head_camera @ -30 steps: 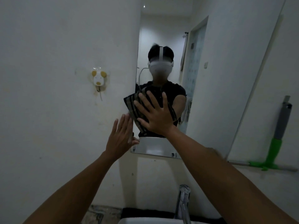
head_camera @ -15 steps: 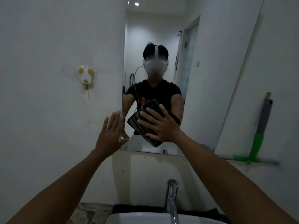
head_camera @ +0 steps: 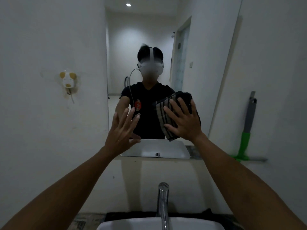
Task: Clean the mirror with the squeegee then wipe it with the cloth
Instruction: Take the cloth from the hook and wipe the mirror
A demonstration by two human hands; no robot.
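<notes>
A tall mirror hangs on the white wall above the basin and reflects a person in a black shirt. My right hand lies flat with spread fingers on a folded dark striped cloth, pressing it against the lower right part of the glass. My left hand is open with its fingers apart, resting at the mirror's lower left edge and holding nothing. The squeegee, with a grey and green handle, leans upright against the wall to the right of the mirror.
A chrome tap rises over a white basin at the bottom. A small yellow and white hook is stuck to the wall on the left. A narrow ledge runs under the squeegee.
My right hand has slid the cloth from the mirror's left side across to its right side. My left hand stayed near the lower left edge. The view has shifted closer.
</notes>
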